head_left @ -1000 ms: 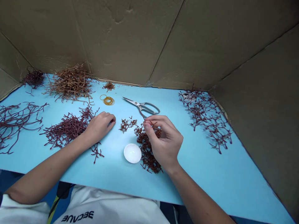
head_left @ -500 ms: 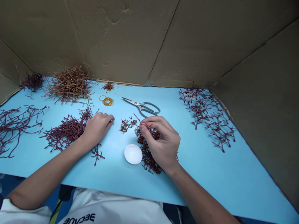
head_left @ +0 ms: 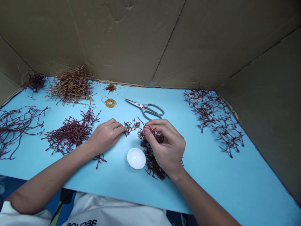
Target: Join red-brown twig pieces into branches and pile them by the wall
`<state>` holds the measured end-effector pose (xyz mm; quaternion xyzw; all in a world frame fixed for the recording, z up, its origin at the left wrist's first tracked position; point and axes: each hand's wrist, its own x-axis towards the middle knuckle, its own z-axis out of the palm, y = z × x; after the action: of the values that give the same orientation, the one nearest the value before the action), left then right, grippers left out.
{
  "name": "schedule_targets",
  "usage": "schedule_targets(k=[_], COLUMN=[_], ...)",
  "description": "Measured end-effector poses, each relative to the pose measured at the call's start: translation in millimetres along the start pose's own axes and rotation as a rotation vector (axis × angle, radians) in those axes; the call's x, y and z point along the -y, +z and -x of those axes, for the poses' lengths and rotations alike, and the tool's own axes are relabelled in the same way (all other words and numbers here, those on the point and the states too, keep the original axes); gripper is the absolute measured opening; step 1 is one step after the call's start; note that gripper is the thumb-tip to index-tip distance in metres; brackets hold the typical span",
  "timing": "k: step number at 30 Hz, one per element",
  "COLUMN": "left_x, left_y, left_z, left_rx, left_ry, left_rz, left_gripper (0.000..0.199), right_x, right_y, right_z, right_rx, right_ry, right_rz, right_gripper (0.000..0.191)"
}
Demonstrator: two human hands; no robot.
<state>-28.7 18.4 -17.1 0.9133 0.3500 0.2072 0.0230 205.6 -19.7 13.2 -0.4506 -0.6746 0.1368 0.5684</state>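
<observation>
My right hand (head_left: 168, 142) pinches a thin reddish-brown twig (head_left: 141, 121) between thumb and fingers, its tip pointing up and left. Beneath this hand lies a heap of short dark brown twig pieces (head_left: 152, 160), partly covered by it. The fingers of my left hand (head_left: 107, 135) are drawn together at the left edge of a small cluster of short brown pieces (head_left: 132, 126); whatever is between the fingertips is hidden. A small white bowl (head_left: 136, 158) stands between the hands, nearer to me. Green-handled scissors (head_left: 145, 109) lie blades leftward beyond the right hand.
Purplish branched twigs (head_left: 70, 133) are heaped left of my left hand, longer ones (head_left: 18, 127) farther left. Behind are a tan twig pile (head_left: 72, 86), yellow rubber bands (head_left: 110, 102) and brown bits (head_left: 110, 88). Branched twigs (head_left: 213, 119) spread at right. Cardboard walls (head_left: 122, 40) enclose the table.
My left hand has moved right, from beside the purplish heap to the small cluster of brown pieces. My right hand still pinches the twig in nearly the same place.
</observation>
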Motion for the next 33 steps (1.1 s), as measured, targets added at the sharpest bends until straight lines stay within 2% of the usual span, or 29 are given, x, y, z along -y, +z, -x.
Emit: schedule_targets(k=[8,10,14,17,27,33], left_x=[-6.4,-6.1,-7.5,-9.2,-7.6,-9.4], left_y=[15.8,18.1,16.9,14.7,13.7,10.4], left_z=[-2.8,-3.0,-2.9,-3.1,-7.2,-9.5], left_rx=[0.039,0.015,-0.089,-0.123,-0.123,-0.084], left_ry=[-0.068,-0.058,-0.073,-0.111,-0.196,-0.187], left_rz=[0.028,0.06,0.17,0.233,0.316,0.385], left_gripper=[0.019,0.018,0.022,0.029,0.03,0.021], right_x=[-0.3,0.2,0.8,0.9,0.8,0.6], right_y=[1.2,1.2,0.9,0.9,1.2,1.8], right_z=[0.8,0.5,0.2,0.1,0.0,0.6], right_rx=[0.011,0.006,0.007,0.016,0.019,0.017], right_ry=[-0.01,-0.006,-0.015,-0.011,-0.016,0.006], right_rz=[0.01,0.013,0.018,0.024,0.021,0.023], right_gripper=[0.012,0.012,0.012,0.012,0.011,0.012])
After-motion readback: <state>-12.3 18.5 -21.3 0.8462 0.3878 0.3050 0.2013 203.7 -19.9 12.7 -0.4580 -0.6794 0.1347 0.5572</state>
